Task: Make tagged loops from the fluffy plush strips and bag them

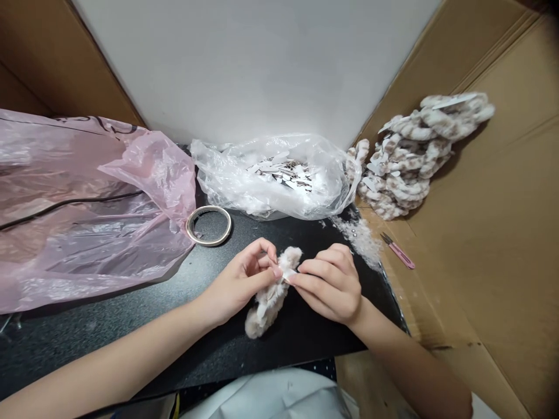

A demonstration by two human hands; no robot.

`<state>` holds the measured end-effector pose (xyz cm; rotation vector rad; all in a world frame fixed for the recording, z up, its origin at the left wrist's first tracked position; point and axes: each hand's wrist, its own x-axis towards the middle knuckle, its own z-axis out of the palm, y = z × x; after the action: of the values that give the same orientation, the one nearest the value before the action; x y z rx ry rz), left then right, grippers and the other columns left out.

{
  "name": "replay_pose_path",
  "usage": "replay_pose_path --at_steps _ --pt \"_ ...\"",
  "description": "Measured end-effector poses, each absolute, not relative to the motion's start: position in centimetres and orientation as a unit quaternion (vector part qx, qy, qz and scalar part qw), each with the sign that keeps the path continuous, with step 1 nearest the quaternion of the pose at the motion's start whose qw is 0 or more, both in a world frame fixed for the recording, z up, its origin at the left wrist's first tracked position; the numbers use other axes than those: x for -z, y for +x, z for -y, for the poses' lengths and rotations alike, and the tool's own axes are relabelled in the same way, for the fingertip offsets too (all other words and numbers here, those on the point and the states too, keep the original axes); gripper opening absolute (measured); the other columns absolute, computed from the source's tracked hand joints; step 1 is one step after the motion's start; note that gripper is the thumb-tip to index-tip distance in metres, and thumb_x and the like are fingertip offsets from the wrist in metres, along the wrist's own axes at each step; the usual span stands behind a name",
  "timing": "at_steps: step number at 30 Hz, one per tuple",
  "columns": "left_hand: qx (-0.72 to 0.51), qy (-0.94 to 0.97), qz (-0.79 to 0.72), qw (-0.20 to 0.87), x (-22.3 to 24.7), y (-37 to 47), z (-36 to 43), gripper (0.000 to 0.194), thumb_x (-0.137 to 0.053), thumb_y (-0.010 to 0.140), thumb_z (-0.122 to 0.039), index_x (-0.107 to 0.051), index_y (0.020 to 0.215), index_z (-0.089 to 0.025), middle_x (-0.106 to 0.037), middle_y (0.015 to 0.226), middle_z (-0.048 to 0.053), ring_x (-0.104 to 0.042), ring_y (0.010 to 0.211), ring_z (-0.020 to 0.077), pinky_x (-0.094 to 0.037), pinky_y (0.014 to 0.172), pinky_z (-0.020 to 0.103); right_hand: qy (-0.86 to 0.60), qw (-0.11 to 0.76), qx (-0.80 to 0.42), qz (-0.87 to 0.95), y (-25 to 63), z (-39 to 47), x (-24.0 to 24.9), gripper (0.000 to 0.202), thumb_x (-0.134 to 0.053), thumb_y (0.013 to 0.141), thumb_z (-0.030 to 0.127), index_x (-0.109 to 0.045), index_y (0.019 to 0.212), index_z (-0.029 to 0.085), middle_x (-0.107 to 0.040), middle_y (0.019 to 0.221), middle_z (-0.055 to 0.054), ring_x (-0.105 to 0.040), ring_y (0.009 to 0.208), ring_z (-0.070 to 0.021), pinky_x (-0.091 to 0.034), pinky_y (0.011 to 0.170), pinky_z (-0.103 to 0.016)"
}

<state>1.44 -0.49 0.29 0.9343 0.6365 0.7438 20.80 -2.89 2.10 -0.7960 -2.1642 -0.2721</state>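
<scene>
A fluffy white-and-beige furry band (pixel 269 305) lies at a slant between my hands, just over the black tabletop. The thumb and fingers of my left hand (pixel 244 282) are closed on it near its upper part. My right hand (pixel 332 282), fingers bunched together, pinches a small white tag (pixel 288 276) that lies against the fur. Both sets of fingertips nearly meet there. How the tag is joined to the band is hidden by the fingers.
A clear plastic bag (pixel 227 186) holds many white tags. Similar furry bands (pixel 402 157) are piled at the right against cardboard. Pink thread snips (pixel 398 251) lie nearby. A tape roll (pixel 227 230) sits beside a pink plastic bag (pixel 109 250) at the left.
</scene>
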Motion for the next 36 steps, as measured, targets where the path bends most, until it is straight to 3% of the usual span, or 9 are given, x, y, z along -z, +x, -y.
replay_pose_path --at_steps 4,10,17,30,36 --pt "-0.378 0.496 -0.319 0.714 -0.3 1.4 0.5 0.025 -0.068 0.081 -0.03 -0.046 0.079 -0.019 -0.047 0.065 -0.006 -0.039 0.056 0.0065 -0.033 0.052 0.016 -0.349 0.369 0.102 0.856 20.4 3.0 -1.7 0.017 -0.064 0.083 0.019 -0.068 0.092 0.033 -0.074 0.086 0.004 -0.057 0.077 -0.0167 -0.034 0.076 -0.039" --pt "-0.393 0.541 -0.354 0.653 -0.6 1.3 0.7 0.024 -0.066 0.081 -0.029 -0.045 0.076 -0.019 -0.044 0.065 -0.006 -0.037 0.054 0.0069 -0.032 0.05 0.017 -0.34 0.365 0.103 0.861 20.2 2.9 -1.5 0.018 -0.066 0.083 0.017 -0.069 0.094 0.031 -0.074 0.086 0.005 -0.057 0.078 -0.0161 -0.032 0.079 -0.04" --pt "-0.449 0.568 -0.376 0.578 -0.7 1.5 1.3 0.02 -0.062 0.08 -0.021 -0.044 0.072 -0.019 -0.045 0.068 -0.005 -0.041 0.057 0.0071 -0.036 0.053 0.017 -0.423 0.457 0.007 0.782 18.4 2.9 -1.0 0.01 -0.065 0.085 0.018 -0.069 0.079 0.026 -0.071 0.076 0.001 -0.054 0.074 -0.0168 -0.036 0.075 -0.038" --pt "-0.487 0.566 -0.386 0.541 -0.7 1.3 1.2 0.023 -0.065 0.078 -0.021 -0.044 0.068 -0.019 -0.047 0.067 -0.004 -0.044 0.059 0.0083 -0.039 0.054 0.018 -0.487 0.494 -0.194 0.694 17.5 2.8 -1.1 0.016 -0.059 0.089 0.022 -0.063 0.074 0.02 -0.065 0.077 -0.003 -0.057 0.079 -0.0179 -0.043 0.076 -0.035" --pt "-0.468 0.528 -0.368 0.606 -0.5 1.1 0.3 0.02 -0.064 0.082 -0.027 -0.046 0.078 -0.021 -0.05 0.066 -0.004 -0.046 0.055 0.0088 -0.037 0.049 0.018 -0.498 0.528 -0.156 0.67 20.5 1.7 -1.9 0.009 -0.064 0.086 0.023 -0.067 0.077 0.021 -0.065 0.077 -0.002 -0.059 0.078 -0.0179 -0.046 0.075 -0.034"
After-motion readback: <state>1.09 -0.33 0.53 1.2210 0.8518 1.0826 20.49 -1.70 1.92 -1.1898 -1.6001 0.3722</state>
